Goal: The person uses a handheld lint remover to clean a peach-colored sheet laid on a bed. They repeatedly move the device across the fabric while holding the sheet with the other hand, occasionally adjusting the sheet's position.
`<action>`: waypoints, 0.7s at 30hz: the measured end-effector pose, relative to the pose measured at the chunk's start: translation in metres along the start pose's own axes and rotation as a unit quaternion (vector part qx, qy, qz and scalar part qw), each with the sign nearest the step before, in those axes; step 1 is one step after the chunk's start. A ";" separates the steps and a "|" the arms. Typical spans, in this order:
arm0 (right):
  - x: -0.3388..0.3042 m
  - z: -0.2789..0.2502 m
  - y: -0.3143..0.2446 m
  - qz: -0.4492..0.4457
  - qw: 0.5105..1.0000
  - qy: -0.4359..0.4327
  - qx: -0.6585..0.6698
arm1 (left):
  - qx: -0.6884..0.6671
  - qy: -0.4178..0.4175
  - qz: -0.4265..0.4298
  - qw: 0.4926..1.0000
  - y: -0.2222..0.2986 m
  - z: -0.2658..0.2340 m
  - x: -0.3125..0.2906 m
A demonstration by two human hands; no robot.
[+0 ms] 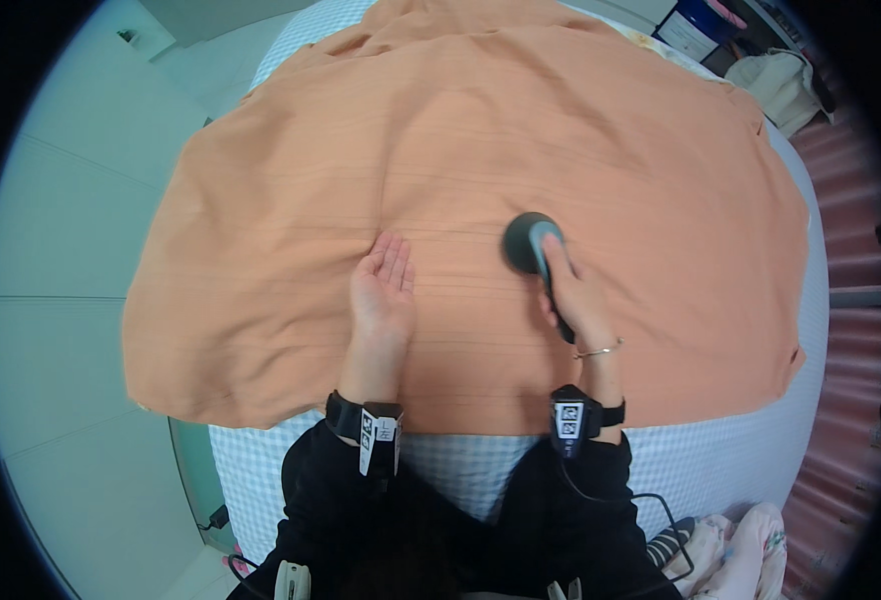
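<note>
Looks to be a bedroom in a home. Shown mainly by the wide bed [251, 480] in the middle, dressed with a blue-and-white checked sheet [721, 460] and covered by a large orange blanket [471, 160]. Shown also by the reddish-pink curtain [846, 390] falling in folds at right, and by the soft flower-patterned cloth [756, 550] lying at the near right.

I see matt, softly creased fabric in the broad orange cloth [681, 220], over a smooth blue-and-white checked cloth sheet [246, 480]. The round-headed dark-and-grey handheld device [522, 243] looks plastic; the thin bracelet [601, 350] on the right shines like metal.
</note>
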State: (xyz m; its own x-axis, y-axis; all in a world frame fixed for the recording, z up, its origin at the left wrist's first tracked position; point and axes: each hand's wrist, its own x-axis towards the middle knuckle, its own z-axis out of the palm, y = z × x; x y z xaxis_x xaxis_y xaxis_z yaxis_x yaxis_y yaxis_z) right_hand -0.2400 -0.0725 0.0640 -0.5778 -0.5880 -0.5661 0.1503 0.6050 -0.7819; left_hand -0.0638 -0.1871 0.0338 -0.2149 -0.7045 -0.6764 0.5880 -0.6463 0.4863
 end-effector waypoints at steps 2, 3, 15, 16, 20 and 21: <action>0.000 -0.002 -0.001 -0.015 1.000 -0.007 0.010 | 0.004 -0.002 -0.001 1.000 -0.001 0.001 0.000; -0.002 0.005 -0.002 -0.023 1.000 -0.013 0.007 | 0.008 -0.005 0.001 1.000 -0.001 0.002 -0.001; -0.008 0.055 0.000 -0.090 0.992 -0.092 -0.002 | 0.038 -0.003 -0.003 0.999 0.001 0.004 -0.003; -0.006 0.044 0.000 -0.060 0.995 -0.074 -0.009 | 0.040 -0.001 -0.001 0.999 0.000 0.004 -0.003; 0.002 -0.008 0.007 0.002 1.000 -0.011 -0.001 | 0.047 -0.002 0.007 0.999 0.000 0.002 -0.003; 0.003 -0.021 0.009 0.005 1.000 -0.003 0.017 | 0.047 -0.004 0.009 0.999 0.000 0.002 -0.002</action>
State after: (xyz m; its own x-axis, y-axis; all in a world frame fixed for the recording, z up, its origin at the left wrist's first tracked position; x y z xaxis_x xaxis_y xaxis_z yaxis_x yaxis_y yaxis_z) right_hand -0.2567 -0.0578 0.0612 -0.5710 -0.5859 -0.5750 0.1828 0.5921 -0.7848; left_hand -0.0646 -0.1863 0.0363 -0.2113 -0.7186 -0.6626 0.5153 -0.6579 0.5491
